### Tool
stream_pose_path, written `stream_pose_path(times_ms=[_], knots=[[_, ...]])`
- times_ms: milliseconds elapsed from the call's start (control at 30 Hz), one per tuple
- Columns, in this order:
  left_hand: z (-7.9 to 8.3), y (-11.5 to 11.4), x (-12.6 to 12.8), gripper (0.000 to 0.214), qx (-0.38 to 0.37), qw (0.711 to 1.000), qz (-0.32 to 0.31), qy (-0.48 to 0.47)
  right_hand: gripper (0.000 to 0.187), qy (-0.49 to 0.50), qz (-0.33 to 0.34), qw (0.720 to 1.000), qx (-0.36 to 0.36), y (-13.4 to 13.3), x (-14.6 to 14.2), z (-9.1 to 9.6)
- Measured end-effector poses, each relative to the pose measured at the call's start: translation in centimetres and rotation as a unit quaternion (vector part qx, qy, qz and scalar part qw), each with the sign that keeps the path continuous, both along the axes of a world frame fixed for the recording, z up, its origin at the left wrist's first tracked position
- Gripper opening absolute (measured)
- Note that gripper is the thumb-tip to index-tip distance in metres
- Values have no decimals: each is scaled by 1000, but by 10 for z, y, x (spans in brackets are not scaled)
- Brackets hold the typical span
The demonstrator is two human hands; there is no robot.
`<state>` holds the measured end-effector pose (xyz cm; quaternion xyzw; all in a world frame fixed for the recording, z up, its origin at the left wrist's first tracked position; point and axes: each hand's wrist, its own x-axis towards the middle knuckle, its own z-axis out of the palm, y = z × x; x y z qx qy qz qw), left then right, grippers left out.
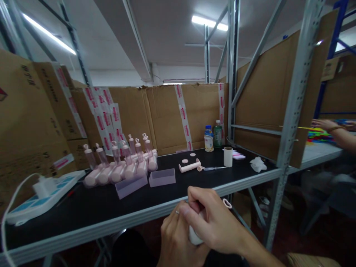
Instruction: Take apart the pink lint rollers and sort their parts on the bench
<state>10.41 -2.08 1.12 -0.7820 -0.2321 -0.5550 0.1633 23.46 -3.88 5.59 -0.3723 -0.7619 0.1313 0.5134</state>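
Observation:
Both my hands are low in front of the black worktop, closed together around one small pink-and-white bottle-like piece. My right hand wraps over it from above, and a pink loop pokes out past the knuckles. From below, my left hand grips the same piece; a ring shows on one finger. On the worktop lie a row of several pink bottles with loop caps, two clear lilac lids, and a single pink bottle on its side with loose round caps beside it.
A white power strip with a plugged charger sits at the left. Two drink bottles, a tape roll, a thin tool and a crumpled wipe lie at the back right. Cardboard walls and metal rack posts surround the bench. Another person's arm works at far right.

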Motion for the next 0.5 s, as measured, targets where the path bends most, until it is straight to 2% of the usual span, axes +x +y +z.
stream_pose_path(times_ms=[333,400,500], knots=[[4,6,-4,17,-50,998,-49,4,28,36,23,999,-2,1,3,2],[3,9,-8,19,-54,997,-58,23,28,51,15,999,1,2,2,1],[-1,13,-14,34,-59,996,-29,67,29,63,-19,998,19,6,3,0]])
